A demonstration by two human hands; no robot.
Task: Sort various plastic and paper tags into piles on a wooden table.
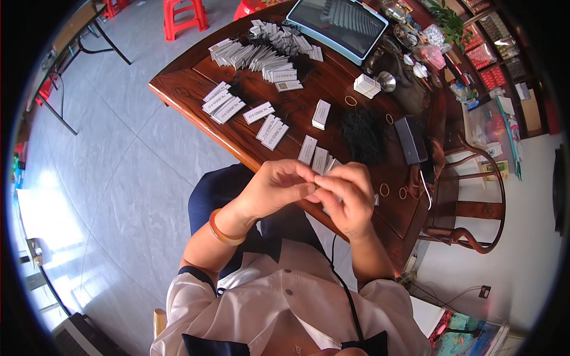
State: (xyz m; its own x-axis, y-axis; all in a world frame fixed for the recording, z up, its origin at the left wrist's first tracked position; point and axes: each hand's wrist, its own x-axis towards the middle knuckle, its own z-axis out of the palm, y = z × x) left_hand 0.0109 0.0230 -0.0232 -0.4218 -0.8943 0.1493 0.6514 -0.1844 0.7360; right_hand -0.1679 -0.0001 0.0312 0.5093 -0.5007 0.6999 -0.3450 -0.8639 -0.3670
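My left hand [278, 187] and my right hand [349, 196] meet fingertip to fingertip over the front edge of the wooden table, both pinching. What is between the fingertips is too small and covered to make out. Just beyond them lie loose white hang tags [307, 149], partly hidden by my fingers. A tangle of black cords [363, 137] rests right of the tags. Farther off stands a small stack of tags [321, 113]. To the left are overlapping groups of tags [224, 107], and a big heap of tags [255, 59] with dark strings spreads behind them.
A blue-rimmed tray [338, 26] sits at the table's back. Right of it are a white stack of cards [367, 86] and a small metal cup [386, 82]. A dark box [411, 140] and several rubber bands [385, 190] lie on the right; a wooden chair [478, 207] stands beside the table.
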